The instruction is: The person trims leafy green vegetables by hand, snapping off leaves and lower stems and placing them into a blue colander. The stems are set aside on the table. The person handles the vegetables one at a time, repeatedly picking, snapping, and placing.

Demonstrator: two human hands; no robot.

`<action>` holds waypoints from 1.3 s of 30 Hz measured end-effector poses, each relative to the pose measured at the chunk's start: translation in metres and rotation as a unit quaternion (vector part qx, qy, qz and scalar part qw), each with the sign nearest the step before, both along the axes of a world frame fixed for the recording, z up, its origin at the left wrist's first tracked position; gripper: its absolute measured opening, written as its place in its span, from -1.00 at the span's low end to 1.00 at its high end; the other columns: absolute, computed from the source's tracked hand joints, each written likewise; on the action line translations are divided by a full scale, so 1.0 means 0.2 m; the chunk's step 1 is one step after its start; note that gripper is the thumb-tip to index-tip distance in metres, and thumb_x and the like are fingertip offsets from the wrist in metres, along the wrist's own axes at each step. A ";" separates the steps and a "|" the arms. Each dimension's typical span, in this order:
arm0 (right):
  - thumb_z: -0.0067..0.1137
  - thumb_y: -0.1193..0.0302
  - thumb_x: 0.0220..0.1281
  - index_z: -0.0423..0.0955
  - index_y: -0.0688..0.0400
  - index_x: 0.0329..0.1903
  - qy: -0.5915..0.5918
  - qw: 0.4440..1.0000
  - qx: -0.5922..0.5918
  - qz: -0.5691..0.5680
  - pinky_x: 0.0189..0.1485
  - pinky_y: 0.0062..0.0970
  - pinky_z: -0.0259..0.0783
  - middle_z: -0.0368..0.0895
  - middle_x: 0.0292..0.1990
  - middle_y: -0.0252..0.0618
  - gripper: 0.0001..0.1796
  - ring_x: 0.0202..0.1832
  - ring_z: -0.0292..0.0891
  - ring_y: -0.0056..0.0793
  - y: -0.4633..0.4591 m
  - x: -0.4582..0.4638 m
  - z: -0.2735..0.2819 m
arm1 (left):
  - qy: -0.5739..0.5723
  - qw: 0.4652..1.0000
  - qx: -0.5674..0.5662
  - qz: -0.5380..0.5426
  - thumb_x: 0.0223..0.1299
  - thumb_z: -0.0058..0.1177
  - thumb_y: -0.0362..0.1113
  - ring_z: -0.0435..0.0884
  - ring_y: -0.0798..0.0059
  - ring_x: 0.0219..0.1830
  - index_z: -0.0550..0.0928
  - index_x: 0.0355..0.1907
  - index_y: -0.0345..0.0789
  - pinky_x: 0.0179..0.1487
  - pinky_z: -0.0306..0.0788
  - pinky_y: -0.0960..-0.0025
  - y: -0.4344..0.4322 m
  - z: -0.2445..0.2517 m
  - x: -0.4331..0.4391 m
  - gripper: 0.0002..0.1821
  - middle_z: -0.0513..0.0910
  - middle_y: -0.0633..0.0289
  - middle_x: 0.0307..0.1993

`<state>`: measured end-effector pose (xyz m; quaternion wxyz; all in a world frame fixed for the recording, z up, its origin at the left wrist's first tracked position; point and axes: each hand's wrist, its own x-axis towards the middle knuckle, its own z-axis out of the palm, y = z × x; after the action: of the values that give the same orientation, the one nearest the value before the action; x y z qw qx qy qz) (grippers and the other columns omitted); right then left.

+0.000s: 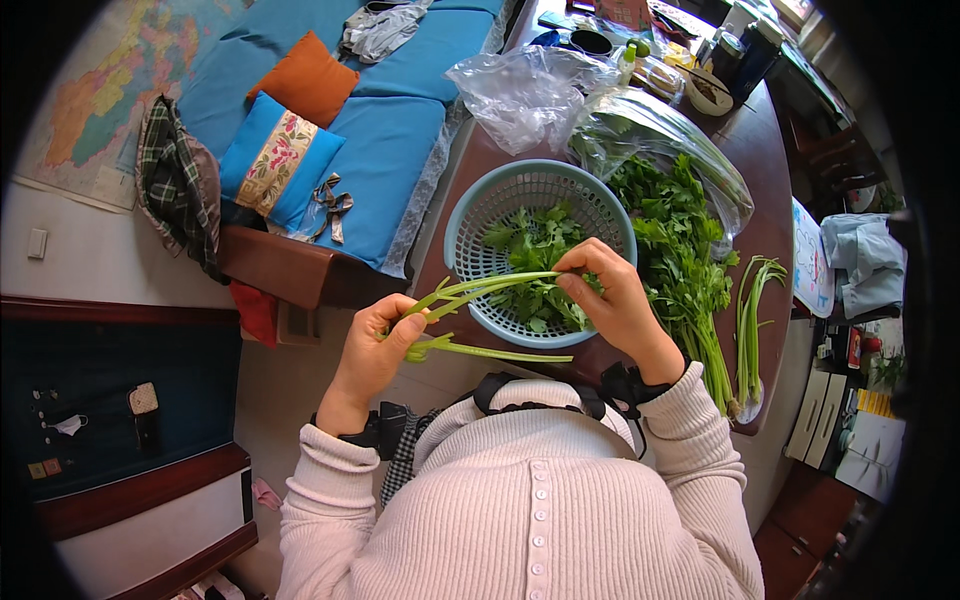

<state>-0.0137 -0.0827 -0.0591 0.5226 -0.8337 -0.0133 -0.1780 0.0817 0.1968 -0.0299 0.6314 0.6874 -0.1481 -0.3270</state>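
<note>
My left hand [381,346] is closed around several green celery stalks [480,288] near the front left of the basket. Thumb and fingers of my right hand [611,300] pinch the far tip of these stalks over the basket's near right part. One stripped stalk [517,355] sticks out lower from my left hand, its other end free. The round blue-grey plastic basket [455,225] holds loose celery leaves [544,244]. Right of it lies a large bunch of leafy celery [686,262]. Farther right, bare celery stalks [750,330] lie by the table's edge.
On the brown table [769,180], behind the basket, are a crumpled clear plastic bag [517,94] and another bag with greens [660,124]. Bottles, a dark flask [756,56] and a bowl [705,94] stand farther back. A blue-cushioned sofa [390,165] is at the left.
</note>
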 end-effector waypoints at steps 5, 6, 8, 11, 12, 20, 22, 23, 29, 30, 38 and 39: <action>0.16 0.56 0.09 0.48 0.20 -0.33 -0.076 0.966 -0.228 -0.091 -0.28 -0.35 0.38 0.53 -0.38 -0.25 -0.93 -0.34 0.46 -0.21 0.01 0.02 -0.01 | -0.027 0.999 0.026 -0.016 0.33 0.07 -0.20 0.30 0.83 -0.45 0.63 -0.20 -0.38 -0.37 0.20 0.67 -0.02 0.01 -0.02 -0.75 0.46 0.51 -0.49; 0.15 0.56 0.08 0.47 0.19 -0.35 -0.079 0.965 -0.220 -0.120 -0.29 -0.33 0.38 0.53 -0.39 -0.26 -0.93 -0.35 0.45 -0.20 0.01 0.02 -0.01 | -0.053 0.997 0.041 -0.031 0.33 0.06 -0.21 0.32 0.82 -0.44 0.64 -0.19 -0.40 -0.37 0.22 0.66 -0.03 0.01 -0.03 -0.74 0.48 0.49 -0.49; 0.12 0.57 0.09 0.47 0.21 -0.34 -0.081 0.969 -0.167 -0.164 -0.31 -0.37 0.38 0.52 -0.42 -0.22 -0.95 -0.38 0.46 -0.22 0.02 0.03 -0.02 | -0.073 0.995 0.041 -0.048 0.32 0.07 -0.21 0.33 0.81 -0.44 0.64 -0.20 -0.40 -0.37 0.23 0.65 -0.06 0.01 -0.05 -0.74 0.48 0.48 -0.50; 0.09 0.58 0.11 0.48 0.25 -0.32 -0.036 0.981 -0.027 -0.188 -0.34 -0.45 0.37 0.52 -0.41 -0.18 -0.94 -0.42 0.46 -0.29 0.04 0.04 -0.05 | -0.085 0.993 0.044 -0.064 0.31 0.08 -0.21 0.33 0.80 -0.44 0.64 -0.21 -0.41 -0.37 0.24 0.64 -0.08 0.02 -0.05 -0.74 0.49 0.46 -0.49; 0.07 0.57 0.17 0.48 0.30 -0.31 -0.031 0.980 0.005 -0.196 -0.36 -0.56 0.33 0.50 -0.45 -0.22 -0.94 -0.45 0.42 -0.48 0.04 0.04 -0.06 | -0.088 0.993 0.047 -0.067 0.31 0.08 -0.21 0.33 0.80 -0.44 0.64 -0.21 -0.41 -0.37 0.24 0.63 -0.09 0.02 -0.05 -0.74 0.49 0.46 -0.50; 0.06 0.42 0.34 0.53 0.25 -0.20 0.056 0.961 0.182 -0.203 -0.45 -0.72 0.15 0.42 -0.49 -0.54 -0.85 -0.47 0.23 -0.80 -0.14 0.01 -0.12 | -0.020 1.000 0.009 0.022 0.37 0.01 -0.20 0.28 0.85 -0.51 0.62 -0.26 -0.36 -0.43 0.17 0.68 0.00 0.03 -0.03 -0.75 0.44 0.52 -0.55; 0.12 0.40 0.32 0.55 0.22 -0.05 0.066 0.976 0.128 -0.165 -0.34 -0.68 0.28 0.54 -0.40 -0.45 -0.78 -0.39 0.37 -0.72 -0.15 -0.02 -0.13 | -0.005 0.999 -0.037 0.036 0.42 -0.08 -0.17 0.23 0.82 -0.60 0.55 -0.18 -0.32 -0.52 0.11 0.66 0.01 0.03 -0.01 -0.75 0.39 0.47 -0.58; 0.14 0.39 0.31 0.55 0.21 0.02 0.051 0.984 0.093 -0.143 -0.27 -0.63 0.36 0.61 -0.35 -0.39 -0.72 -0.33 0.46 -0.66 -0.14 -0.02 -0.14 | -0.012 0.997 -0.064 0.034 0.45 -0.14 -0.16 0.24 0.77 -0.63 0.52 -0.13 -0.30 -0.56 0.11 0.64 0.01 0.02 0.00 -0.75 0.41 0.40 -0.57; 0.08 0.44 0.34 0.53 0.22 0.06 0.063 0.989 0.037 -0.130 -0.08 -0.52 0.43 0.61 -0.14 -0.22 -0.71 -0.15 0.54 -0.49 -0.03 -0.04 -0.13 | 0.049 0.972 -0.227 0.026 0.47 -0.20 -0.07 0.26 0.71 -0.65 0.46 -0.05 -0.28 -0.58 0.13 0.61 -0.05 0.07 0.02 -0.69 0.30 0.39 -0.61; 0.09 0.44 0.31 0.55 0.22 0.03 0.080 0.989 0.073 -0.099 -0.10 -0.50 0.43 0.62 -0.15 -0.19 -0.73 -0.16 0.55 -0.44 -0.01 -0.05 -0.11 | 0.066 0.965 -0.253 0.026 0.47 -0.20 -0.08 0.26 0.67 -0.63 0.42 0.01 -0.31 -0.53 0.15 0.56 -0.06 0.08 0.03 -0.67 0.31 0.38 -0.59; 0.31 0.25 0.11 0.48 0.11 0.13 0.210 0.963 -0.007 0.171 -0.07 -0.35 0.44 0.47 -0.04 -0.15 -0.49 -0.10 0.51 -0.20 0.22 -0.16 -0.06 | 0.175 0.908 -0.379 0.026 0.46 -0.26 0.06 0.20 0.69 -0.65 0.46 0.01 -0.23 -0.57 0.14 0.59 -0.20 0.12 0.10 -0.59 0.23 0.42 -0.56; 0.30 0.27 0.11 0.50 0.12 0.08 0.196 0.967 -0.042 0.155 -0.07 -0.35 0.44 0.48 -0.09 -0.15 -0.53 -0.11 0.50 -0.19 0.24 -0.17 -0.06 | 0.179 0.902 -0.393 0.027 0.46 -0.26 0.06 0.18 0.69 -0.65 0.46 0.01 -0.22 -0.57 0.12 0.59 -0.22 0.12 0.10 -0.60 0.21 0.42 -0.56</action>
<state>-0.0467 -0.0339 -0.0714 0.5003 -0.8615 -0.0472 0.0731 0.1020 0.1523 -0.0055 0.8745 0.3175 -0.1307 -0.3426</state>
